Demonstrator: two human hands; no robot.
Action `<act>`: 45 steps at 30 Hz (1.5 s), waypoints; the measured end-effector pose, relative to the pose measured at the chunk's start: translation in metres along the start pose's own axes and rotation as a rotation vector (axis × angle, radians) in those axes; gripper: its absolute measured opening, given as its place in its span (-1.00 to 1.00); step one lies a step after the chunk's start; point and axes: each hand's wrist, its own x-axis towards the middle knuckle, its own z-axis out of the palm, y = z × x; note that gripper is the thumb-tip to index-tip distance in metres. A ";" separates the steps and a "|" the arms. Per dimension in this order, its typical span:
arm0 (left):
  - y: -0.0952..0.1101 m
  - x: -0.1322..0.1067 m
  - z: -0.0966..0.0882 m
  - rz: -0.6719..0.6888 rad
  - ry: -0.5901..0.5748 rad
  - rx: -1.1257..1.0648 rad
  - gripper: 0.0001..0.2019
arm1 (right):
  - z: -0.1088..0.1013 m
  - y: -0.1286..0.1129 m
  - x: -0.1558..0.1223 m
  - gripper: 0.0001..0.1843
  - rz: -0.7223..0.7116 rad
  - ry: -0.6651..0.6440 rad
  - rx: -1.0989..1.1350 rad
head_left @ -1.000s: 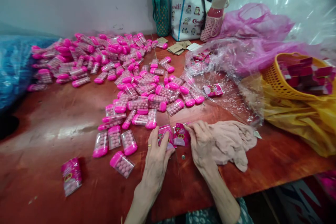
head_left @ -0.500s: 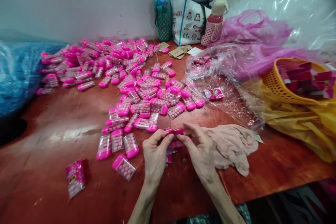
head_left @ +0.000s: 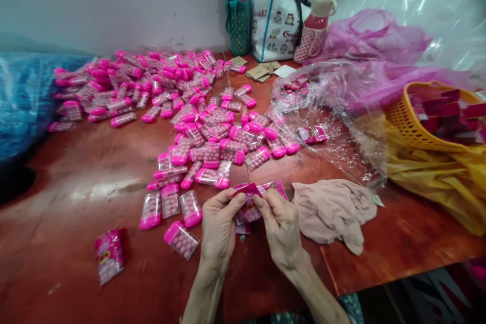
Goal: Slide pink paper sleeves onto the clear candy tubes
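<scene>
My left hand (head_left: 218, 225) and my right hand (head_left: 280, 223) meet over the red table's near edge, both pinching a pink printed sleeve label (head_left: 248, 200) held between their fingertips. More pink labels (head_left: 274, 187) lie on the table just behind my right hand. Clear candy cases with pink caps (head_left: 181, 239) lie just left of my left hand, and a big heap of the same cases (head_left: 212, 131) spreads toward the far left. One case wrapped in a pink label (head_left: 108, 254) lies apart at the near left.
A beige cloth (head_left: 334, 210) lies right of my hands. Crumpled clear plastic (head_left: 341, 111) and pink plastic (head_left: 372, 40) fill the right. A yellow basket (head_left: 410, 126) holds red boxes. Bags (head_left: 273, 23) and a bottle (head_left: 315, 25) stand by the wall. Blue plastic (head_left: 23, 96) covers the far left.
My hands lifted a label off the small stack on the table and now hold it up between their fingertips, a little nearer to me.
</scene>
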 end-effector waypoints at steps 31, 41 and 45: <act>-0.002 -0.003 0.000 0.029 0.073 -0.023 -0.91 | -0.008 -0.015 0.005 -0.80 0.141 -0.146 0.131; -0.005 0.001 -0.011 0.261 0.127 0.176 -0.89 | 0.000 -0.003 0.005 -0.58 0.070 -0.199 -0.002; 0.000 0.002 -0.015 0.321 0.038 0.271 -0.85 | -0.005 -0.003 0.008 -0.58 0.071 -0.299 -0.025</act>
